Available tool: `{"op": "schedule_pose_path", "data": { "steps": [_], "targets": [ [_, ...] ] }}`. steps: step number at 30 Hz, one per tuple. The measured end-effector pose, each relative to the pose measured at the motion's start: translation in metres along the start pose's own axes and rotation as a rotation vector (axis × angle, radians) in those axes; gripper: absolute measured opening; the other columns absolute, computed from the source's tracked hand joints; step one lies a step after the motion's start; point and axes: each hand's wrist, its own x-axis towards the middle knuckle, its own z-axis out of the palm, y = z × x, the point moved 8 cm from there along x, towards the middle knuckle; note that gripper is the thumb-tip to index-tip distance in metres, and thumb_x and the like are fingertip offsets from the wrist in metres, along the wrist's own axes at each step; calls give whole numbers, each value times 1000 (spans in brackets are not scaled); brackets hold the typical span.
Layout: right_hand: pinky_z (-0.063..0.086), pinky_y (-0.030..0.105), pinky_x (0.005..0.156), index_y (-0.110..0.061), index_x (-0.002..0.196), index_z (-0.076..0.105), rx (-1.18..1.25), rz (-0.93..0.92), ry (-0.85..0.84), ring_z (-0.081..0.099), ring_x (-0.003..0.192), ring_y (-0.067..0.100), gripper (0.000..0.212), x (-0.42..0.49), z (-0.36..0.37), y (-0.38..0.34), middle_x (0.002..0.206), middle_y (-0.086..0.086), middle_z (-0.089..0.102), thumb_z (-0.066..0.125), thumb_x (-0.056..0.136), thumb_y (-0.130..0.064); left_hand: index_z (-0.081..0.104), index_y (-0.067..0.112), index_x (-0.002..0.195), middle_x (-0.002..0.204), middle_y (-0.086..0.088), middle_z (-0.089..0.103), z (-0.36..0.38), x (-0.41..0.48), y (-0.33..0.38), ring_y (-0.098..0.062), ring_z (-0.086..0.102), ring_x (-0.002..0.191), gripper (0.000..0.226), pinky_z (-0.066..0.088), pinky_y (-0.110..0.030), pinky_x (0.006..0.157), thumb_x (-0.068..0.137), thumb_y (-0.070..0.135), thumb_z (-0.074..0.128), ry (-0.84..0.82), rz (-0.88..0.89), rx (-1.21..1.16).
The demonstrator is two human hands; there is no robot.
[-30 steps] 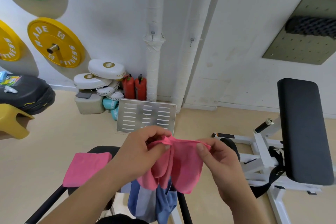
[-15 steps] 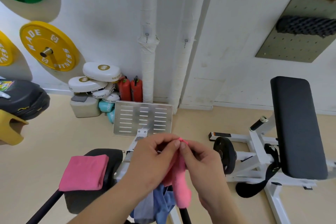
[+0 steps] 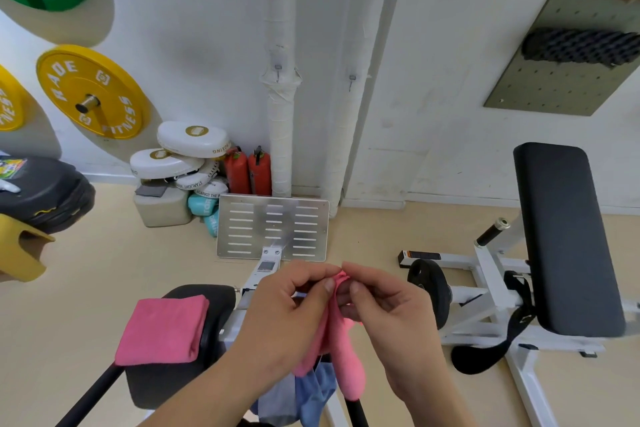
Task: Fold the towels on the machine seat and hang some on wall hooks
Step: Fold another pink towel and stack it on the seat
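Held item: soft pink cloth towel point(image 3: 343, 350) is hanging from both hands, just beside the black padded machine seat point(image 3: 214, 302).
Left hand point(image 3: 287, 315): fingers point(image 3: 325, 285) are pinching its top edge.
Right hand point(image 3: 391, 322): pinching likewise, apparently aligning corners for folding.

A bunched pink towel point(image 3: 347, 362) hangs; folded pink towel point(image 3: 161, 329) lies on seat point(image 3: 162, 383).

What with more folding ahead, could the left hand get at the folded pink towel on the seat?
Probably, once freed: the folded towel lies uncovered beside the left hand, which now pinches another pink towel.
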Motion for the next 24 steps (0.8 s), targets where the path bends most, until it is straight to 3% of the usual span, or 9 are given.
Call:
{"op": "schedule_pose_path", "data": {
  "steps": [6, 11, 15, 19, 22, 24],
  "targets": [
    [65, 36, 77, -21, 87, 85, 67, -3, -55, 79, 85, 22, 33, -2, 7, -7, 90, 9, 82, 70, 90, 8, 82, 20, 97, 99, -2, 79, 0, 2, -5, -7, 75, 91, 23, 54, -9, 70, 96, 2, 67, -38, -57, -127],
    [65, 36, 74, -24, 81, 84, -28, -63, -20, 77, 77, 22, 31, 1, 2, -14, 84, 6, 81, 77, 85, 5, 81, 23, 102, 101, 5, 80, 1, 5, -5, -11, 73, 103, 26, 56, -20, 90, 98, 3, 64, -125, -14, -52],
    [58, 25, 76, -36, 92, 83, -279, -274, -23, 69, 82, 10, 35, 1, 0, -32, 93, -15, 68, 85, 80, -3, 79, 24, 105, 105, 1, 79, 8, 4, 3, -17, 71, 109, 29, 54, -36, 102, 96, 4, 60, -290, -5, -39],
    [57, 26, 82, -35, 90, 82, -307, -275, -18, 72, 93, 10, 35, 3, -4, -35, 90, -16, 76, 81, 84, -1, 77, 30, 107, 102, 0, 77, 16, 3, 11, -20, 71, 100, 38, 61, -34, 87, 80, 5, 68, -367, 47, 12],
    [55, 20, 80, -39, 83, 79, -330, -249, 51, 73, 87, 6, 34, 6, -5, -36, 83, -15, 78, 81, 84, -4, 76, 31, 104, 95, 5, 78, 19, 10, 10, -11, 73, 88, 33, 58, -23, 74, 81, 8, 81, -295, 81, 68],
    [57, 24, 77, -33, 81, 80, -330, -237, 90, 73, 81, 7, 26, 9, -9, -40, 81, -15, 77, 81, 85, -8, 72, 32, 100, 87, 6, 75, 19, 20, 9, -10, 71, 80, 28, 58, -26, 71, 80, 13, 80, -220, 133, 180]
  ]
}}
